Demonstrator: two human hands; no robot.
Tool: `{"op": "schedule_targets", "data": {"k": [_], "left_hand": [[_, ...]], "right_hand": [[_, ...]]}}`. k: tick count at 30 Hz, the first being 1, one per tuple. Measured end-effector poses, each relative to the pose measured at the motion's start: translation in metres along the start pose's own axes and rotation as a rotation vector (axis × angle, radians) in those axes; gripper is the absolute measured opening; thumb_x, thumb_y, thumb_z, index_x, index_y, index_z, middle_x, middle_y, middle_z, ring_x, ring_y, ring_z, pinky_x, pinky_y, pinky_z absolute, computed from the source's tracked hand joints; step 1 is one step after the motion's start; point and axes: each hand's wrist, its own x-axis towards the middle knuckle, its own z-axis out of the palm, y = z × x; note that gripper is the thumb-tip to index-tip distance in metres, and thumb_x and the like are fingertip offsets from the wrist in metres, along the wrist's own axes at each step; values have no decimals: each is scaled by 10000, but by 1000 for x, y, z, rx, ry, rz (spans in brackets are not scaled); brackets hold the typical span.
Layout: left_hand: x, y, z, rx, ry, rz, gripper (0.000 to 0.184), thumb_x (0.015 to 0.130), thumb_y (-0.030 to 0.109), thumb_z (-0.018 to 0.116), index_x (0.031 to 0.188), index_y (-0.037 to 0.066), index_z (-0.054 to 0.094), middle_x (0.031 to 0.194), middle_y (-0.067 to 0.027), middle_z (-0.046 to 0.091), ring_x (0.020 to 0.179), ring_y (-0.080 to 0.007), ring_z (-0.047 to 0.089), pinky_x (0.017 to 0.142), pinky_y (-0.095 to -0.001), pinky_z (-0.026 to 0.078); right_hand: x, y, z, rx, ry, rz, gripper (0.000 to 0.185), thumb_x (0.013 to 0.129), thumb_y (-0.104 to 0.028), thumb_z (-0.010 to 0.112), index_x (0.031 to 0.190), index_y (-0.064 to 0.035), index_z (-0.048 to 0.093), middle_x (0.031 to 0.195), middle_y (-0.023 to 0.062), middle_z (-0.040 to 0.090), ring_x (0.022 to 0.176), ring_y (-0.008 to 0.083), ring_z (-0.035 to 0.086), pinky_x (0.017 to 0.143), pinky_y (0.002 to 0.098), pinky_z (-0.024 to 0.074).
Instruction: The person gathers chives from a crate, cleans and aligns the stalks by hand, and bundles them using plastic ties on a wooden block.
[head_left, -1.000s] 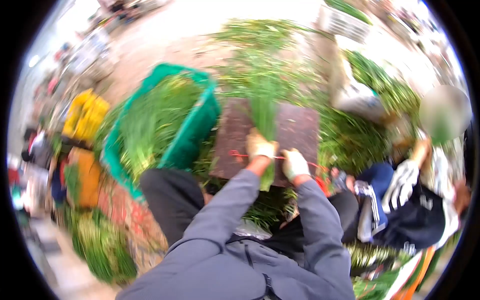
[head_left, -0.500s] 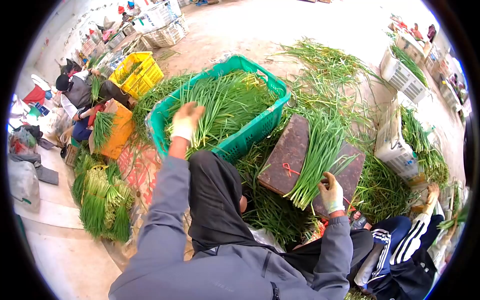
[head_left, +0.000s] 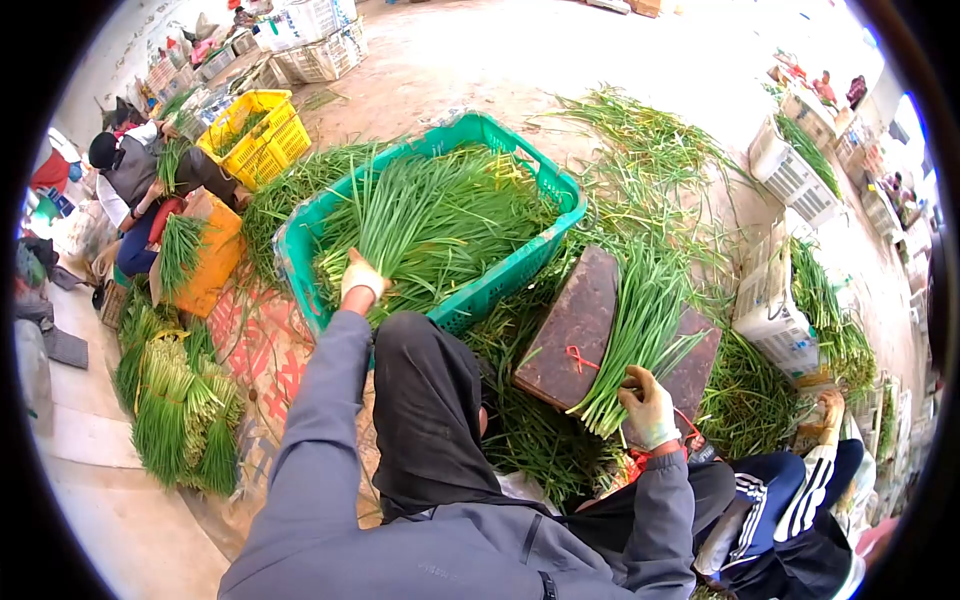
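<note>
My left hand, in a pale glove, reaches into the green crate at the stems of the long green leaves; its fingers are partly hidden by them. My right hand, gloved too, is beside the stem ends of a loose green bunch, fingers curved and apart, holding nothing. That bunch lies across a dark brown board, over a red tie whose looped end shows on the left.
On the left a person sits by an orange board and a yellow crate. Tied bundles stand below. At right are white crates and another person's striped sleeve. Loose leaves cover the floor ahead.
The bunch once held in both hands now lies on the board. My left hand has gone to the green crate and down into the leaves. My right hand has let go.
</note>
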Motion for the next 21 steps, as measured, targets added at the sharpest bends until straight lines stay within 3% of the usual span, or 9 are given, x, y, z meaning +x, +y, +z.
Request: {"op": "schedule_targets", "data": {"k": [4,6,8,9,15,16,17,19,21], "left_hand": [[24,-46,-26,-122,53,114,1054,622,197,848,1480,-82,303,1185,-239,664,1076,-299,663,956,-345,518],[3,-53,-52,-576,-31,131,713,640,88,796,1276,-89,527,1002,-185,694,852,-286,677,756,-390,558],[-25,-51,-84,-680,-127,96,532,632,53,776,1115,-100,615,909,-178,695,780,-292,660,690,-394,545],[-34,-55,-94,-923,-259,104,320,708,68,733,984,-79,667,812,-154,698,701,-251,661,633,-379,535],[-133,-19,-117,-1190,-211,318,259,768,119,714,962,-50,683,786,-125,700,651,-214,655,607,-332,540],[-158,-6,-117,-1206,-232,357,268,764,111,720,974,-49,679,796,-119,699,651,-208,652,605,-325,540],[-174,3,-108,-1209,-224,433,287,744,91,741,990,-40,674,816,-112,698,652,-200,649,598,-323,538],[-207,22,-85,-1218,-252,482,354,704,34,771,1034,-20,654,863,-98,691,697,-189,654,624,-326,545],[-223,36,-50,-1024,-274,452,426,699,2,779,1097,14,626,897,-68,681,748,-158,648,662,-319,548]], "right_hand": [[11,-13,12,109,-128,15,421,859,-36,680,1266,0,581,977,91,696,844,143,647,774,279,530],[22,-20,26,96,-195,-45,420,865,-36,669,1271,18,574,1004,102,693,862,144,650,785,279,535],[29,-54,42,280,-332,35,420,896,-88,651,1286,40,559,1081,130,679,906,149,646,807,291,542],[36,-68,52,296,-388,12,420,903,-88,651,1291,39,553,1063,110,670,871,139,644,777,280,547],[65,-182,109,457,-714,-144,514,939,-201,658,1358,53,503,1008,77,659,852,132,628,778,272,525],[67,-205,110,517,-785,-83,606,928,-251,680,1395,63,455,1044,83,656,892,139,624,800,274,517],[81,-207,125,438,-726,-194,747,905,-324,707,1446,68,373,1130,108,636,958,147,615,840,290,514],[92,-223,131,674,-792,-102,1009,862,-464,741,1524,46,175,1390,174,516,1223,251,557,1017,399,467],[100,-242,134,902,-797,-155,1068,800,-574,760,1520,-1,218,1424,156,495,1267,265,529,1044,432,446]]}}
